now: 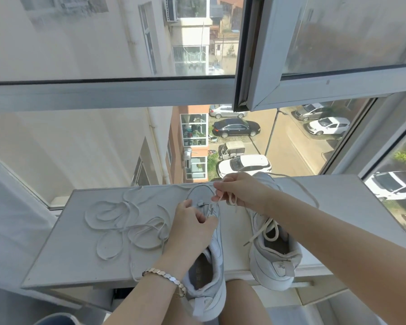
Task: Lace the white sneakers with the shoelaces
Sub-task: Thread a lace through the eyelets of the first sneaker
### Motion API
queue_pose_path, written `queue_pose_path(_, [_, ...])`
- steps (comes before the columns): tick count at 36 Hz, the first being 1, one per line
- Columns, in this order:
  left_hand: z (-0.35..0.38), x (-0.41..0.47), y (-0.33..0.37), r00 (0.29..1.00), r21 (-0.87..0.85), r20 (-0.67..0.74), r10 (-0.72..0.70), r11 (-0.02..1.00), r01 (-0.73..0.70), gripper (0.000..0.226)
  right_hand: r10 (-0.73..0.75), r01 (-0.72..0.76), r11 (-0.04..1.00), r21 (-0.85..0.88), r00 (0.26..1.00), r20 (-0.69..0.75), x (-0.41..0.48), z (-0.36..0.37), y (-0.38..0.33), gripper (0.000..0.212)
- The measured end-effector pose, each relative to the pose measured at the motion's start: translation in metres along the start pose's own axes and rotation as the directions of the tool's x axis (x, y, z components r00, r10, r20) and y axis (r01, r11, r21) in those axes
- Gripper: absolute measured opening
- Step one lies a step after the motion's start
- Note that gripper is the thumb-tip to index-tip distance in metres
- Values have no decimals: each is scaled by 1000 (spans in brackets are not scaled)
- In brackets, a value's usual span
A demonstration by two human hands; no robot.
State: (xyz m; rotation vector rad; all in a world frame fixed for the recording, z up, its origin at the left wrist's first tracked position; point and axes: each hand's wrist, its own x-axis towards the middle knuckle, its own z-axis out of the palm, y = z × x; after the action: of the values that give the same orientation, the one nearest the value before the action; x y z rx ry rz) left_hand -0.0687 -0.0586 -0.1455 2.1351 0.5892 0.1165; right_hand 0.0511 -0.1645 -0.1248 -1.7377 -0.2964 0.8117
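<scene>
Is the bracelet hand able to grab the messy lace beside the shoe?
Probably yes: the loose lace lies just beside the left hand, nothing between them, though that hand now holds the shoe.

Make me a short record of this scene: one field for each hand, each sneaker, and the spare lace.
left hand: grips the left sneaker near its eyelets
right hand: pinches a lace just above that sneaker's front
left sneaker: toe toward the window, heel overhanging the ledge
right sneaker: beside it, lace hanging loose
loose lace: coiled on the ledge, left of both sneakers
</scene>
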Motion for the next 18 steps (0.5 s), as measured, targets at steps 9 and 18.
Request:
queue_pose_path(9, [0,-1,1,1000,-1,9,9,1000,-9,35,211,-195,976,93,951,-224,30,24,3,30])
queue_pose_path(18, [3,11,-1,1000,-29,14,-10,1000,10,34,182,-143,982,122,890,-419,50,37,9,30])
